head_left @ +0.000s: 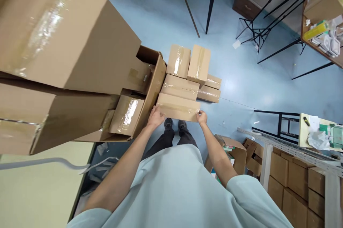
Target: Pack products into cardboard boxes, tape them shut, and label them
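A long taped cardboard box (178, 107) lies crosswise in front of my feet, at the near side of a stack of small boxes. My left hand (156, 116) grips its left end, the fingers bent over the edge. At the opposite end my right hand (202, 117) pinches the corner. Directly behind it sits another brown box (179, 87). Two taped boxes, one on the left (178, 60) and one on the right (199, 63), stand farther back. Two smaller boxes (209, 93) stick out at the right of the stack.
Left of the stack is a large open carton (152, 95) holding taped boxes (127, 113). Big cartons (88, 38) rise beside it. An open box (233, 149) and a metal rack (268, 163) with cartons stand at right. A dark strip (188, 8) lies on the blue floor.
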`<state>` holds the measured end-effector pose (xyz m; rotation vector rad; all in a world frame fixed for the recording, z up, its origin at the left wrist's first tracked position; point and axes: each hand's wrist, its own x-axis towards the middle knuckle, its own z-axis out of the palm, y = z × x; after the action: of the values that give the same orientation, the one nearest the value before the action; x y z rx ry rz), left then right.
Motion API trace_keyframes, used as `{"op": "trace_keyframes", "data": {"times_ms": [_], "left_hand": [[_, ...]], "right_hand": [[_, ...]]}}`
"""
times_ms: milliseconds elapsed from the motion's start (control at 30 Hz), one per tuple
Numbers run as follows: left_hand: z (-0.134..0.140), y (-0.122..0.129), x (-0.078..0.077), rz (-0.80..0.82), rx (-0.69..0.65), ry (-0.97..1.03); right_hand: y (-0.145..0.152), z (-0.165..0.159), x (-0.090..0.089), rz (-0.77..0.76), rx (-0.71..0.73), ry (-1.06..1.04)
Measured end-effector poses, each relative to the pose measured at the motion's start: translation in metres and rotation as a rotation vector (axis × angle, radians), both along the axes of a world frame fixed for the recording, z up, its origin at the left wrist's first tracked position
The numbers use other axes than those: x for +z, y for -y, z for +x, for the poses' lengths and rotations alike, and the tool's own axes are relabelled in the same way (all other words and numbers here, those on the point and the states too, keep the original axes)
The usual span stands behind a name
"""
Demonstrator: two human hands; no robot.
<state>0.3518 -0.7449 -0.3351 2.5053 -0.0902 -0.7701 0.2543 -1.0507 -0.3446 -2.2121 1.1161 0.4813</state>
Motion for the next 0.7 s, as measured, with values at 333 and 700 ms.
{"op": "trace_keyframes", "data": {"times_ms": [333, 700], "left_hand": [[-0.067, -0.04, 0.02, 0.009, 0.15, -0.088], [-0.16, -0.089, 0.091, -0.303, 0.466, 0.008]], "right_hand": [[0.004, -0.022, 0.0, 0.009, -0.025, 0.088], [-0.048, -0.018, 0.082, 0.191, 0.29, 0.417]]}}
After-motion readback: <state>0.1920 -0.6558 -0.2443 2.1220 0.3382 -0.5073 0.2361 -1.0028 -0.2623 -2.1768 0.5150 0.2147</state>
